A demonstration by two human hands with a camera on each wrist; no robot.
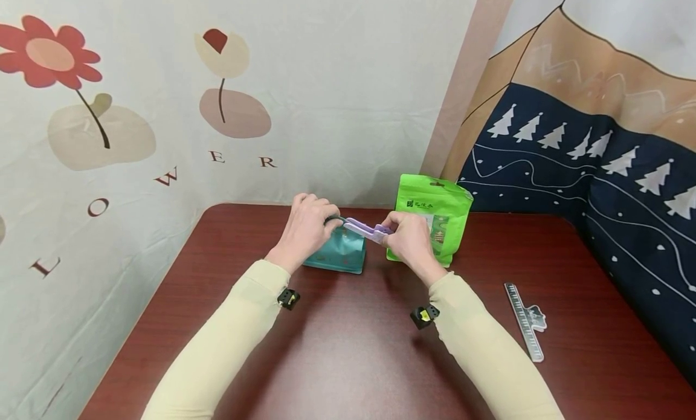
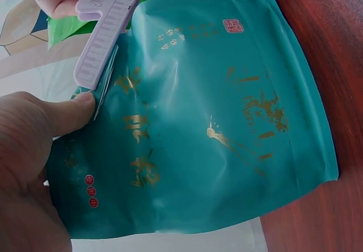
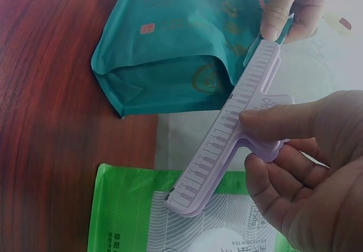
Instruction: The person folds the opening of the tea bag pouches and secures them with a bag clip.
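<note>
A teal pouch with gold lettering [image 2: 187,121] stands on the table, its top edge folded over. My left hand [image 1: 310,226] pinches that fold, the thumb [image 2: 74,113] lying on the near side. In my right hand [image 1: 410,235] is a lilac clip with a long bar printed with piano keys [image 3: 224,133], gripped by its handle between thumb and fingers. One end of the bar meets the pouch's folded edge beside my left thumb. Whether the fold lies between the clip's two bars cannot be made out. The clip's other end sticks out over a green pouch [image 3: 127,206].
The bright green pouch [image 1: 405,196] stands upright just behind my right hand. A clear clip with piano-key print [image 1: 524,323] lies on the right of the dark red table [image 1: 348,359]. Printed cloth [image 1: 348,93] hangs close behind the table's back edge.
</note>
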